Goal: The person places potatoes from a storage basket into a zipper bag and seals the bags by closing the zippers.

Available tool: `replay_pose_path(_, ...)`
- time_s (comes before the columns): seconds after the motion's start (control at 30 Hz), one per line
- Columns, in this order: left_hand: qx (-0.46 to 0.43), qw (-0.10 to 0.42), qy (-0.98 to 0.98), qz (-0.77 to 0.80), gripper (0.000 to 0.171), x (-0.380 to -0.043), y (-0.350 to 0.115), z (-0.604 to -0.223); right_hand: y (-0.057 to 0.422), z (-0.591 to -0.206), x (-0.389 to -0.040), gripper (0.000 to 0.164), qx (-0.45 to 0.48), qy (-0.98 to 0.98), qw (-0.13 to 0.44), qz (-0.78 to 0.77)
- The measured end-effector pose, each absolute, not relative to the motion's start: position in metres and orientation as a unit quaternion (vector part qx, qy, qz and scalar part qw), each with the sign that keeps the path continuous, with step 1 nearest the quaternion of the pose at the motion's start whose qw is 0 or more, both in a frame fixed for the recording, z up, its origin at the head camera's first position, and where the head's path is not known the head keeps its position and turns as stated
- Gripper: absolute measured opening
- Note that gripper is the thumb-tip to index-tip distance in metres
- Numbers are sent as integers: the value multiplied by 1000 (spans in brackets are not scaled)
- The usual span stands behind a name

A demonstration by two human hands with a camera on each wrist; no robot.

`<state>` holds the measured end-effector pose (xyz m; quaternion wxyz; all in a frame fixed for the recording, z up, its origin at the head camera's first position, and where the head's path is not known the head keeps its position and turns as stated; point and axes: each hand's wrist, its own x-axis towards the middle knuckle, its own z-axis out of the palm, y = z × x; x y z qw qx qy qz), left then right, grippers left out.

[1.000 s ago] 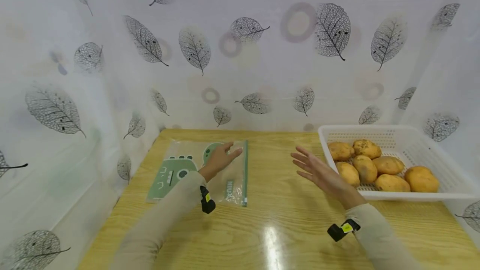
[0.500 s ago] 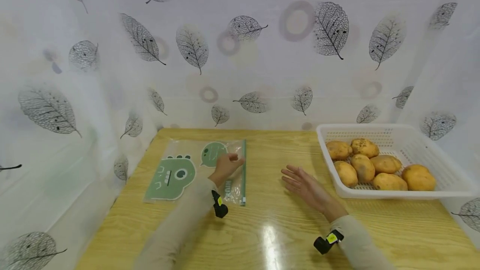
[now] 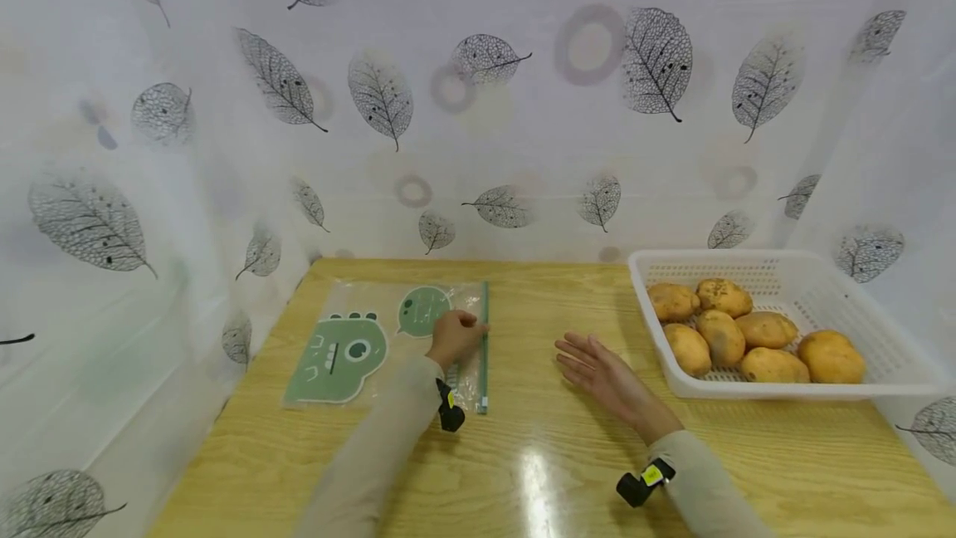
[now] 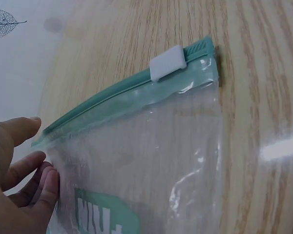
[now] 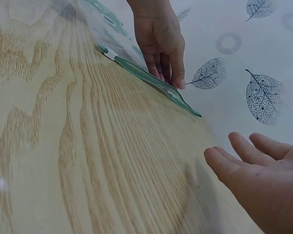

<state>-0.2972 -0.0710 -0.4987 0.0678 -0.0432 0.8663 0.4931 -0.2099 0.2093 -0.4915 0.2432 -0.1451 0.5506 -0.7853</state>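
A clear zip bag (image 3: 381, 380) with a green cartoon print lies flat on the table's left side. Along its right edge runs a green zip strip (image 4: 102, 102), with a white slider (image 4: 167, 62) at the near end. My left hand (image 3: 454, 339) is at the far part of this strip. Its fingers (image 4: 45, 183) curl against the film, and its thumb reaches across the strip's edge, holding the bag there. Right of the bag, my right hand (image 3: 608, 384) hovers over the table with loosely extended fingers (image 5: 254, 148) and nothing in its grasp.
To the right stands a white perforated plastic basket (image 3: 792, 389) with several potatoes (image 3: 765, 329) inside. The wood-grain table (image 3: 568, 471) meets a leaf-patterned curtain (image 3: 538, 139) at the back, and the curtain continues at both sides.
My left hand has moved right and down from above the bag to the zip strip, its fingers curling in. The right hand has shifted left and lower, away from the basket.
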Motion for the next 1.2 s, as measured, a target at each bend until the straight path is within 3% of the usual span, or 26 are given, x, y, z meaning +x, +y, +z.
replay_pose_path(0.9,22,-19,890,455,11,-301,-73,-511,215,-492,-207,64,-121,542,232,-798)
replay_pose_path(1.2,21,-10,889,457,10,-309,-76,-511,218,-490,-208,65,-131,545,234,-794)
